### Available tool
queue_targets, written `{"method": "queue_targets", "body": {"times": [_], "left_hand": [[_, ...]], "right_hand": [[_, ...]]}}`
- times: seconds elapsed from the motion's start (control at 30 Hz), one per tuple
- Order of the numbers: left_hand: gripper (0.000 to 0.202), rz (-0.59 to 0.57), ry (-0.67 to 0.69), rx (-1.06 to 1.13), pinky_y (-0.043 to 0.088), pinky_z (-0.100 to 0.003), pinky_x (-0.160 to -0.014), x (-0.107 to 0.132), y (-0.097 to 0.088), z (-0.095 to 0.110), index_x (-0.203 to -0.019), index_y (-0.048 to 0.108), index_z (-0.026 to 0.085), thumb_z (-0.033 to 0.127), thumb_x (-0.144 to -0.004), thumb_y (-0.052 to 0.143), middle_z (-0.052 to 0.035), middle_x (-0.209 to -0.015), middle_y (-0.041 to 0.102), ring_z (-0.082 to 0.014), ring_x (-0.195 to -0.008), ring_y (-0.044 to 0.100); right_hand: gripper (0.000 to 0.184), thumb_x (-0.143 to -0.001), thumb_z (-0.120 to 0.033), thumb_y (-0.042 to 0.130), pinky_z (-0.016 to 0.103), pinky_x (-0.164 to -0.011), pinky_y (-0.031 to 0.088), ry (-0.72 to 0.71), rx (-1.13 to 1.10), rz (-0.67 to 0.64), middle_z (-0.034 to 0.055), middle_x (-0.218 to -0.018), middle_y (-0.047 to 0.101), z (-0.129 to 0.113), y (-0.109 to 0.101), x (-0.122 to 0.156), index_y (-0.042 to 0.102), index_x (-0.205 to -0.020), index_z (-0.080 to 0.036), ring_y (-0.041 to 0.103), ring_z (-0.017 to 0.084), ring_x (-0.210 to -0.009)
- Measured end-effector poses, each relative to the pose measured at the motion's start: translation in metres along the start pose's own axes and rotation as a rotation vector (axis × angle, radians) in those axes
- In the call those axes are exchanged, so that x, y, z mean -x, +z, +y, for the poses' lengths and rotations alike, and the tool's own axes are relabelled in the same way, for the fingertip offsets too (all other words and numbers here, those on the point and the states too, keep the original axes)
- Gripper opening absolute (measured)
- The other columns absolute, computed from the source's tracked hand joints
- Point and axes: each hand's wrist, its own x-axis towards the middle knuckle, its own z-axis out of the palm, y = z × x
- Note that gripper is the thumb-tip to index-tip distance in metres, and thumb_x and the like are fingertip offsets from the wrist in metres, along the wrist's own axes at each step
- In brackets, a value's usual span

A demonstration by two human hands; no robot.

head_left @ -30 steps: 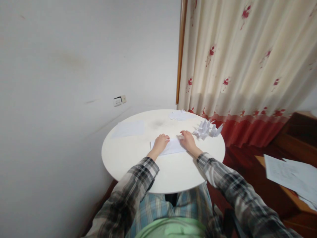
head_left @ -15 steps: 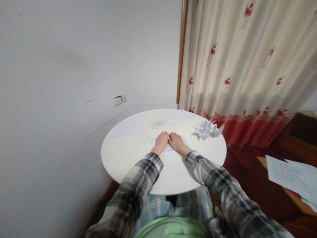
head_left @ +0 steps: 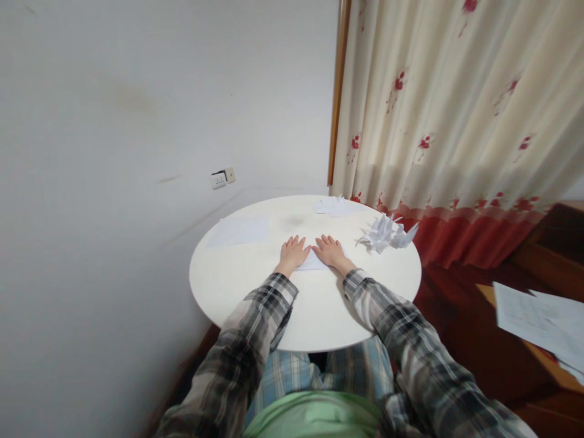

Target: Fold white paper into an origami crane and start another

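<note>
A white sheet of paper [head_left: 312, 263] lies on the round white table [head_left: 237, 280] in front of me, partly covered by both hands. My left hand [head_left: 293, 253] rests flat on its left part, fingers spread and pointing away from me. On the right part lies my right hand [head_left: 331, 251], palm down, with its fingers stretched out. The two thumbs almost meet over the middle of the paper. How the paper is folded under the hands is hidden.
Folded white paper pieces [head_left: 385, 233] are heaped at the table's right edge. Flat papers lie at the back left [head_left: 241, 230] and back [head_left: 336, 207]. Written sheets [head_left: 538, 319] rest on a wooden surface at right. A wall stands left, a curtain [head_left: 438, 121] behind.
My hands have moved apart, left hand to the left and right hand slightly right. Their fingers have gone from bent and close together to flat and spread on the paper.
</note>
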Motion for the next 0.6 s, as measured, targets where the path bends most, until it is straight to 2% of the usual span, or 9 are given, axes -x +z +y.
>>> {"method": "queue_targets", "body": {"times": [0.13,0.3,0.37,0.47,0.53,0.6], "left_hand": [[0.058,0.0,-0.045,0.0,0.019,-0.043,-0.106,-0.004,0.004,-0.006,-0.134,0.033,0.023,0.052,-0.085,0.02,-0.0066,-0.144,0.026,-0.0245,-0.133,0.019],[0.056,0.043,-0.026,0.031,0.019,-0.047,-0.105,-0.003,0.006,-0.004,-0.133,0.032,0.021,0.049,-0.085,0.026,-0.0096,-0.143,0.028,-0.0274,-0.132,0.021],[0.059,0.114,0.011,0.074,0.02,-0.048,-0.104,-0.001,0.004,-0.002,-0.136,0.024,0.018,0.045,-0.085,0.032,-0.012,-0.144,0.025,-0.0279,-0.131,0.022],[0.063,0.219,0.175,0.141,0.021,-0.038,-0.106,0.003,0.001,0.004,-0.138,0.017,0.016,0.038,-0.084,0.039,-0.0113,-0.146,0.019,-0.0216,-0.132,0.021],[0.055,0.144,0.281,0.158,0.022,-0.033,-0.106,0.004,0.0,0.008,-0.136,0.024,0.016,0.035,-0.086,0.036,-0.0096,-0.143,0.026,-0.0182,-0.131,0.025],[0.047,0.043,0.301,0.14,0.023,-0.034,-0.106,0.005,0.001,0.01,-0.131,0.036,0.018,0.035,-0.088,0.032,-0.0082,-0.139,0.035,-0.0185,-0.129,0.029]], "right_hand": [[0.049,-0.09,-0.044,0.022,0.045,-0.101,0.02,0.086,0.022,0.015,0.0083,-0.142,0.028,0.018,-0.002,0.0,0.034,-0.131,-0.021,0.023,0.026,-0.129],[0.045,-0.091,-0.04,0.022,0.045,-0.099,0.023,0.075,0.048,0.076,0.0103,-0.14,0.032,0.026,-0.002,0.002,0.038,-0.128,-0.02,0.027,0.025,-0.127],[0.044,-0.091,-0.039,0.023,0.046,-0.098,0.024,0.066,0.044,0.092,0.0109,-0.138,0.033,0.025,-0.001,0.003,0.04,-0.127,-0.02,0.028,0.025,-0.126],[0.043,-0.091,-0.039,0.024,0.046,-0.097,0.025,0.065,0.041,0.116,0.0119,-0.137,0.035,0.023,-0.001,0.004,0.04,-0.126,-0.019,0.028,0.026,-0.125],[0.043,-0.091,-0.038,0.025,0.046,-0.097,0.025,0.069,0.042,0.121,0.0127,-0.137,0.035,0.022,-0.001,0.005,0.041,-0.125,-0.018,0.029,0.025,-0.125],[0.042,-0.091,-0.039,0.026,0.044,-0.097,0.025,0.065,0.041,0.115,0.013,-0.136,0.036,0.023,-0.002,0.006,0.043,-0.123,-0.018,0.03,0.025,-0.124]]}}
